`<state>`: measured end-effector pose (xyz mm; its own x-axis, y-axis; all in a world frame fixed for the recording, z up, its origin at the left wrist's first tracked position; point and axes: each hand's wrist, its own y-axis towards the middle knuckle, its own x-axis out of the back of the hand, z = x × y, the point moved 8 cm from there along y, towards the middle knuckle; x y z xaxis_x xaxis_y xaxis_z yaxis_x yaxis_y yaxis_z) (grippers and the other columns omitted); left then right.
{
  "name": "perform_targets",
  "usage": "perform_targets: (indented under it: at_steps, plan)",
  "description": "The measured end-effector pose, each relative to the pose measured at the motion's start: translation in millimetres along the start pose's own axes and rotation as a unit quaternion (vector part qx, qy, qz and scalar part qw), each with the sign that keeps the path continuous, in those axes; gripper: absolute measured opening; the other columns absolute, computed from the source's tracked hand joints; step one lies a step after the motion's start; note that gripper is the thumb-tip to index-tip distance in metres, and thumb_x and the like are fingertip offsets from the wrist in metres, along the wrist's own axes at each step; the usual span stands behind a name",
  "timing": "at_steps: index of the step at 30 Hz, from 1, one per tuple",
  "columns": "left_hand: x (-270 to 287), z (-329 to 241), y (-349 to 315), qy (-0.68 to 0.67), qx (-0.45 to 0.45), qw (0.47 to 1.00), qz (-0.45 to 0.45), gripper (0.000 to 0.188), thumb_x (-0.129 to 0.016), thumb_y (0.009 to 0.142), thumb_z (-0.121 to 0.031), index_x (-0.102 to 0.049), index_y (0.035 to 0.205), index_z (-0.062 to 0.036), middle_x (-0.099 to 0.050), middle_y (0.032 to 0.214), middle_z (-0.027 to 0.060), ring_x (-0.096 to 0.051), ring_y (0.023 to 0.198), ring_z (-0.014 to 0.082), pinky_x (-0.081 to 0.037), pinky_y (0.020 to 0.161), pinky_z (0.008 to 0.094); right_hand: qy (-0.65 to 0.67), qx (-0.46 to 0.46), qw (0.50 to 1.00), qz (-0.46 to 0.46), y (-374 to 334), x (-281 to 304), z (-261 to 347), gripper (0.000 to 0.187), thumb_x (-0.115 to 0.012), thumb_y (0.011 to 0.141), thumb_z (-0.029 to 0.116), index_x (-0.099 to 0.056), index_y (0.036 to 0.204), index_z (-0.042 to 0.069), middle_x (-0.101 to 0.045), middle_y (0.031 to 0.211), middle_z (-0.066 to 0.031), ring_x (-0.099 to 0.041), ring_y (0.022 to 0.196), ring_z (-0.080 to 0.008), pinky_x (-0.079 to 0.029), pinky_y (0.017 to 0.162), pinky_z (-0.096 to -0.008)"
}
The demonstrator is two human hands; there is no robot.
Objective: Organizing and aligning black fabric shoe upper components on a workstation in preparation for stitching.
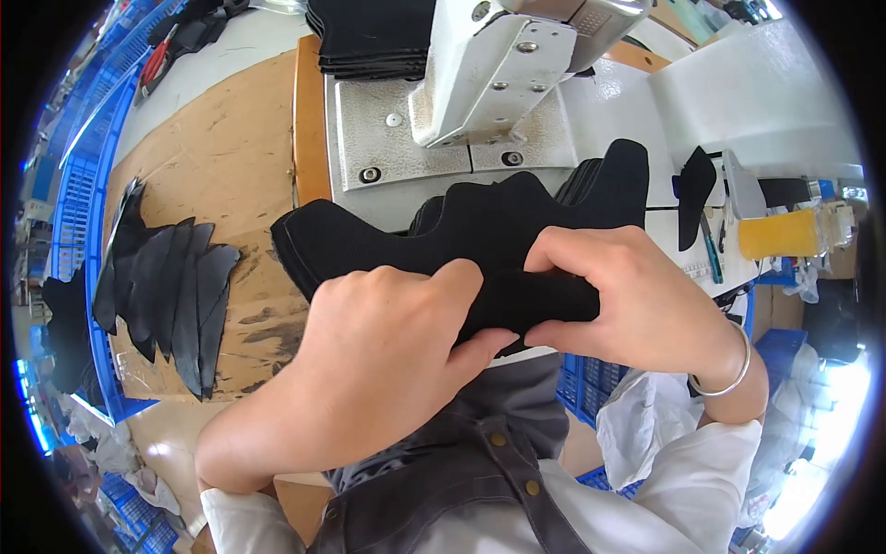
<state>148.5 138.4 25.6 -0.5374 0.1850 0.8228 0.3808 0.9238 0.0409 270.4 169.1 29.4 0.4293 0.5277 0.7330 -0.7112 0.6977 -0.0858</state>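
A stack of black cut fabric pieces (498, 217) with curved outlines lies on the machine bed in front of me. Both of my hands grip its near edge. My left hand (383, 346) has its thumb under the edge and its fingers curled over the top. From the other side my right hand (628, 295) pinches the same edge, where the fabric bulges between thumb and forefinger. The hands are a short way apart. How many layers each one holds is hidden.
Behind the stack rises a white sewing machine (498, 78), with more black pieces (374, 37) at its left. Dark pieces (175, 295) fan out on the brown board (249, 138). At right are a yellow thread cone (780, 235) and a teal tool (712, 249). Blue crates (78, 203) stand left.
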Motion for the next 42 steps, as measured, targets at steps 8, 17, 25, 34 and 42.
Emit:
perform_targets:
  at_steps: [8, 17, 25, 34, 42]
  plan:
    - [11, 19, -4, -0.08, -0.005, 0.996, 0.04, 0.032, -0.077, 0.076, -0.021, -0.052, 0.066, -0.0055, -0.049, 0.046, 0.0065, -0.048, 0.039, 0.0221, -0.033, 0.041, 0.0307, -0.026, -0.063, 0.996, 0.064, 6, 2, 2, 0.038, -0.078, 0.066, 0.012, -0.056, 0.095, 0.0, -0.063, 0.082, -0.018, -0.061, 0.077, -0.0376, -0.048, 0.066, -0.0401]
    - [8, 23, -7, -0.054, -0.001, 0.997, 0.056, 0.029, -0.074, 0.079, -0.021, -0.052, 0.069, -0.0066, -0.051, 0.05, 0.0068, -0.053, 0.046, 0.027, -0.038, 0.045, 0.0343, 0.01, -0.073, 0.997, 0.037, 5, -2, 0, 0.038, -0.079, 0.062, 0.008, -0.051, 0.086, 0.001, -0.051, 0.067, -0.0156, -0.048, 0.059, -0.0336, -0.039, 0.055, -0.036]
    - [6, 21, -11, -0.036, 0.011, 0.998, 0.049, 0.028, -0.075, 0.078, -0.022, -0.052, 0.074, -0.0064, -0.054, 0.059, 0.0077, -0.057, 0.054, 0.0289, -0.041, 0.049, 0.0364, -0.002, -0.075, 0.996, 0.036, 4, -1, 0, 0.037, -0.079, 0.064, 0.011, -0.051, 0.086, 0.001, -0.05, 0.065, -0.0159, -0.049, 0.059, -0.0337, -0.039, 0.055, -0.0369]
    - [-46, -38, -41, 0.189, -0.077, 0.976, -0.07, 0.062, -0.06, 0.079, -0.034, -0.053, 0.134, -0.0062, -0.047, 0.142, 0.0112, -0.044, 0.133, 0.0254, -0.03, 0.111, 0.0432, -0.12, -0.072, 0.99, 0.021, -2, 9, -7, 0.037, -0.076, 0.073, 0.029, -0.06, 0.084, -0.002, -0.062, 0.067, -0.0176, -0.061, 0.066, -0.0371, -0.049, 0.063, -0.0421]
    - [-61, -37, -46, 0.279, -0.089, 0.947, -0.132, 0.054, -0.056, 0.084, -0.028, -0.051, 0.137, -0.0232, -0.048, 0.143, 0.0064, -0.046, 0.132, 0.0236, -0.03, 0.11, 0.0439, 0.05, -0.207, 0.975, 0.059, -29, 32, -51, 0.026, -0.073, 0.084, 0.02, -0.057, 0.076, 0.002, -0.055, 0.057, 0.0006, -0.048, 0.051, -0.0039, -0.037, 0.047, -0.0213]
